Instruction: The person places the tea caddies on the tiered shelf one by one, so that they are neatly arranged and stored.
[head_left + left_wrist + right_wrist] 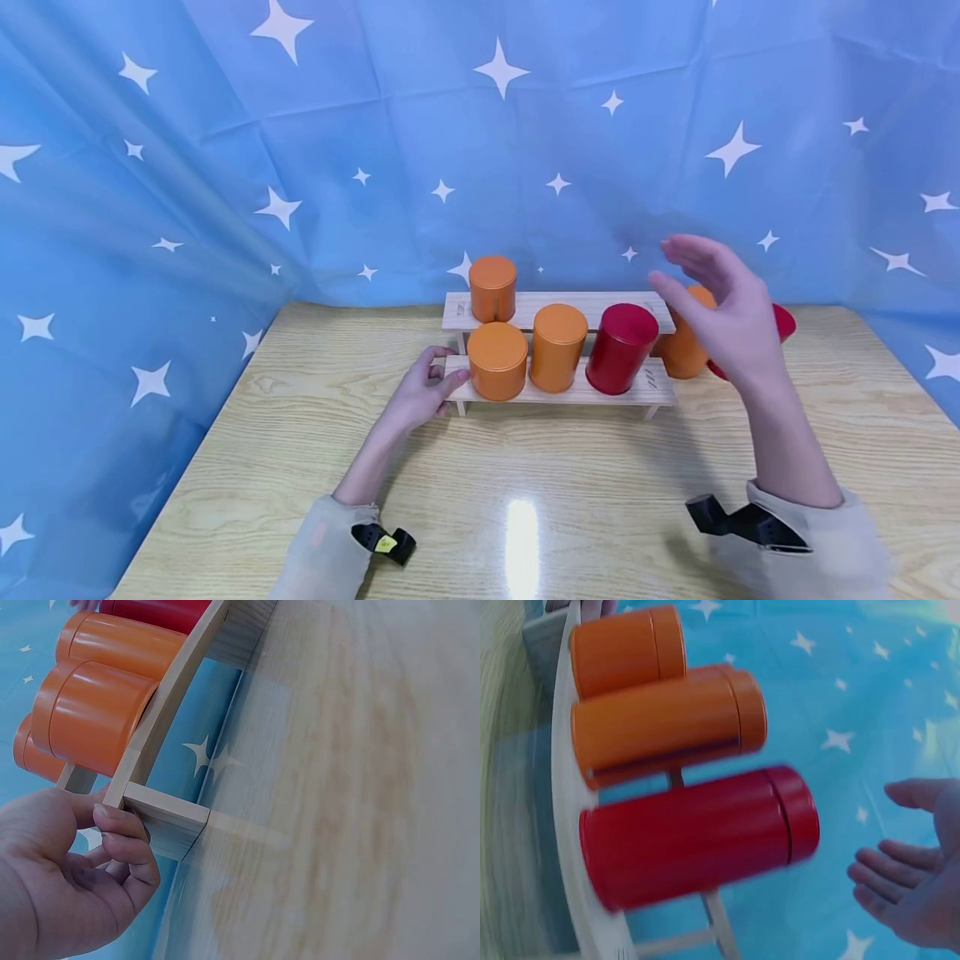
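Observation:
My left hand (pixel 422 390) pinches the left end of a two-step wooden rack (pixel 562 397), thumb and curled fingers at the lower board's corner. On the lower step stand a short orange canister (pixel 498 362), a taller orange canister (pixel 558 348) and a red canister (pixel 621 350), all lidded. Another orange canister (pixel 492 288) stands at the left of the upper step. My right hand (pixel 720 312) is raised off the rack's right end, fingers spread and holding nothing. In the right wrist view the red canister (pixel 697 838) is nearest to this hand (pixel 915 877), apart from it.
Right of the rack, partly hidden by my right hand and wrist, are an orange canister (pixel 684 346) and a red object (pixel 784 323). The rack stands near the back of the wood-grain table (pixel 465 492). A blue curtain (pixel 420 108) with white stars hangs behind.

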The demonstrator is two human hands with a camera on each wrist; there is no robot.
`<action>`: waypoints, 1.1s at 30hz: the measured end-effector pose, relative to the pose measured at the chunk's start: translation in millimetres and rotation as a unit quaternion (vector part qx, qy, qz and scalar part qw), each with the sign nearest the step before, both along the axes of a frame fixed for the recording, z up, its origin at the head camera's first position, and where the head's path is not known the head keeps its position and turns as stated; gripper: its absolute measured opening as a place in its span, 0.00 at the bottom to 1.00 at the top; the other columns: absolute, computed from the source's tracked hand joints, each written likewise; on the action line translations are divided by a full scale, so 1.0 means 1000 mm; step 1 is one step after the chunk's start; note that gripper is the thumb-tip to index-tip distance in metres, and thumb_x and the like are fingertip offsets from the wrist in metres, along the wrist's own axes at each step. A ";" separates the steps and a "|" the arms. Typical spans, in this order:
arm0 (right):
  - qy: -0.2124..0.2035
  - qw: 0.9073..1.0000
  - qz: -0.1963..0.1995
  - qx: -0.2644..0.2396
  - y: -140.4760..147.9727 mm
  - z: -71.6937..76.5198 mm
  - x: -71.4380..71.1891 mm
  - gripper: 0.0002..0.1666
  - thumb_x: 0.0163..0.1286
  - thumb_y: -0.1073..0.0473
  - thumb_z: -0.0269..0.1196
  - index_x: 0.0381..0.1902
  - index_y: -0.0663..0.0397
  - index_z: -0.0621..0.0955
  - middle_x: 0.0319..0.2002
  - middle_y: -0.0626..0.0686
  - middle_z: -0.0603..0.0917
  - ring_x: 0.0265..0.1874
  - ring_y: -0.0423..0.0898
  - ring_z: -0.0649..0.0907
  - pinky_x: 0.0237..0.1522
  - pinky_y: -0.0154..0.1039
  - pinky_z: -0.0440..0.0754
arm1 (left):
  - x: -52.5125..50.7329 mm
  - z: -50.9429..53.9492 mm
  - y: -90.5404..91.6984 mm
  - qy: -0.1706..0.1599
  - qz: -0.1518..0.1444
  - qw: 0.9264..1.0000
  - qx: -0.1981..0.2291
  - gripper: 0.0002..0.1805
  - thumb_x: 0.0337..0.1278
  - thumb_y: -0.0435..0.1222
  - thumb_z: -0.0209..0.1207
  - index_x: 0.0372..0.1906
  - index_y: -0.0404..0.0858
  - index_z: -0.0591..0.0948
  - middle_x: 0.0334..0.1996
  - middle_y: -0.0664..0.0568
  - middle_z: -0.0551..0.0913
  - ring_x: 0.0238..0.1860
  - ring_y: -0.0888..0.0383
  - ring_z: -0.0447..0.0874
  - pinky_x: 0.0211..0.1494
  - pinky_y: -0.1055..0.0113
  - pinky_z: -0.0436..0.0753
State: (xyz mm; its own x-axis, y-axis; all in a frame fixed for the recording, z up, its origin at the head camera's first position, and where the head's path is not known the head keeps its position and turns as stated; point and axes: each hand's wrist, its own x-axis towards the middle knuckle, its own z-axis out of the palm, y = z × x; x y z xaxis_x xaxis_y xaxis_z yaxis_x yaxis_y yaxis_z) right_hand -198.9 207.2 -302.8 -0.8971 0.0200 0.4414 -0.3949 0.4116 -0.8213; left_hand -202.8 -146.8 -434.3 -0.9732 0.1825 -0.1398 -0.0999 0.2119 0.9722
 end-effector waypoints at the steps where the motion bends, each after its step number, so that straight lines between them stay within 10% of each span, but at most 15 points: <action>1: -0.002 1.000 -0.008 0.001 0.005 -0.002 0.000 0.29 0.71 0.59 0.67 0.68 0.53 0.75 0.61 0.48 0.79 0.60 0.41 0.77 0.61 0.25 0.70 | 0.000 0.000 0.000 0.000 0.000 1.000 0.000 0.24 0.71 0.40 0.62 0.65 0.38 0.69 0.27 0.51 0.69 0.16 0.59 0.67 0.22 0.69 0.70; 15: -0.056 0.994 -0.084 0.050 0.064 -0.025 0.007 0.32 0.73 0.53 0.65 0.72 0.45 0.72 0.65 0.46 0.75 0.63 0.39 0.74 0.56 0.17 0.67 | 0.000 0.000 0.000 -0.005 0.001 1.000 0.003 0.25 0.70 0.41 0.62 0.65 0.39 0.69 0.27 0.51 0.68 0.16 0.59 0.66 0.22 0.68 0.70; 23: -0.089 0.985 -0.117 0.087 0.089 -0.036 0.005 0.37 0.73 0.48 0.63 0.76 0.44 0.66 0.71 0.50 0.70 0.69 0.43 0.70 0.70 0.31 0.61 | -0.001 0.001 0.000 -0.005 -0.001 1.000 0.001 0.26 0.71 0.41 0.62 0.66 0.39 0.68 0.27 0.51 0.68 0.16 0.58 0.67 0.22 0.68 0.70; 33: -0.143 0.971 -0.139 0.129 0.111 -0.051 -0.002 0.43 0.74 0.43 0.61 0.80 0.46 0.59 0.75 0.61 0.63 0.71 0.67 0.64 0.56 0.35 0.72 | 0.000 0.000 -0.001 -0.005 -0.004 1.000 0.000 0.26 0.70 0.43 0.62 0.66 0.39 0.69 0.27 0.51 0.69 0.16 0.58 0.68 0.22 0.68 0.71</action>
